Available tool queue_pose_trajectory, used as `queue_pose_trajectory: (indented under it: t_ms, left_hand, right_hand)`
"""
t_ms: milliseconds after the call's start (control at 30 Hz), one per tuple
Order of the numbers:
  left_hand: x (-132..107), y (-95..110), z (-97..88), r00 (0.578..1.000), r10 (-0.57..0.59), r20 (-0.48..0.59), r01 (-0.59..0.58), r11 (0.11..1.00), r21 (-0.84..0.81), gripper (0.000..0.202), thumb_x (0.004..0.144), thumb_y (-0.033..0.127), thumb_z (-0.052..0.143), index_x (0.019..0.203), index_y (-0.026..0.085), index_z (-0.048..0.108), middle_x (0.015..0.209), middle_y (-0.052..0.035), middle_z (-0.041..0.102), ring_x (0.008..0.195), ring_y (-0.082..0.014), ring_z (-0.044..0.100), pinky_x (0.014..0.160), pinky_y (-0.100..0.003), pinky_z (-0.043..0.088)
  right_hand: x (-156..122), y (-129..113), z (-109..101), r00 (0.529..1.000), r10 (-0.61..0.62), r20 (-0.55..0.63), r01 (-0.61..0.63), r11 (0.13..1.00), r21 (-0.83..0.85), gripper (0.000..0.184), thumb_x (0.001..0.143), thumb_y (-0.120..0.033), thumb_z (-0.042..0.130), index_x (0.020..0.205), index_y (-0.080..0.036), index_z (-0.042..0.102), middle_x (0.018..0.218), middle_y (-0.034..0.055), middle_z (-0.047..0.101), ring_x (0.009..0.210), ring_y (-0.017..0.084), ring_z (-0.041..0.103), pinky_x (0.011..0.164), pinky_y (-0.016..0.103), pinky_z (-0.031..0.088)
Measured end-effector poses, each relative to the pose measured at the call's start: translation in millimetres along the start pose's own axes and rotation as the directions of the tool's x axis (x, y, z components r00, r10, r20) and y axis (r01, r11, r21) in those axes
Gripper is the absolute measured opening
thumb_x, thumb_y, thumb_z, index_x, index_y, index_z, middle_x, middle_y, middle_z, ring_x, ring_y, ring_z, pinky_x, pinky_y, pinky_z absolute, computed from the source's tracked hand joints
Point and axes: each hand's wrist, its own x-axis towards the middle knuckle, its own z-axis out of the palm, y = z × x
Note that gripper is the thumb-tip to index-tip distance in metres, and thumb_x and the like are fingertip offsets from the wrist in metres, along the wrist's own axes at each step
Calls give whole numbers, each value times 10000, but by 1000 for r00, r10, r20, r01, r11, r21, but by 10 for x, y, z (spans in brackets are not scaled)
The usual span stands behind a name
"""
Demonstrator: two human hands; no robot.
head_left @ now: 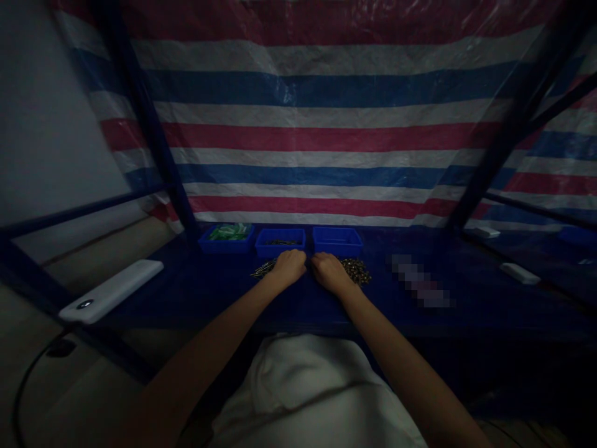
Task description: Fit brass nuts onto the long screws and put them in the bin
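My left hand point(290, 266) is closed, knuckles up, over the middle of the blue table point(298, 305). Beside it lies a small pile of thin, long metal pieces point(262, 269), partly hidden by the wrist. Close by, my right hand point(328, 271) is also closed, its fingers curled toward the left hand with a narrow gap between them. What either hand grips is too small and dark to make out. A heap of small brass-coloured metal pieces point(358, 272) sits right of my right hand.
Three blue bins line the back: one point(204, 246) with green packets, one point(280, 251) with thin dark pieces, and a third point(338, 249) at right. A white device point(114, 289) lies left, a blurred-out item point(422, 283) right. Blue posts point(180, 193) frame a striped sheet point(298, 137).
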Motion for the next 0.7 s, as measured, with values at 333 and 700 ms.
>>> queue_pose_trajectory:
  t_ms: [333, 700]
  left_hand:
    - [-237, -365, -229, 991, -122, 57, 127, 712, -690, 92, 671, 170, 505, 729, 136, 568, 679, -24, 676, 385, -59, 492, 392, -171, 369]
    - [-403, -425, -226, 998, 56, 11, -48, 934, -355, 118, 687, 190, 515, 705, 172, 630, 677, -23, 650, 611, -117, 573, 572, -206, 391]
  right_hand:
    - [-7, 0, -33, 1000, -9, -26, 10, 1000, 29, 211, 865, -152, 380, 897, -130, 588, 898, 97, 602, 862, 185, 514, 764, 274, 331]
    - [-18, 4, -18, 999, -5, -47, 8, 999, 51, 211, 855, -154, 404, 954, -136, 589, 912, 91, 599, 882, 182, 505, 767, 279, 318]
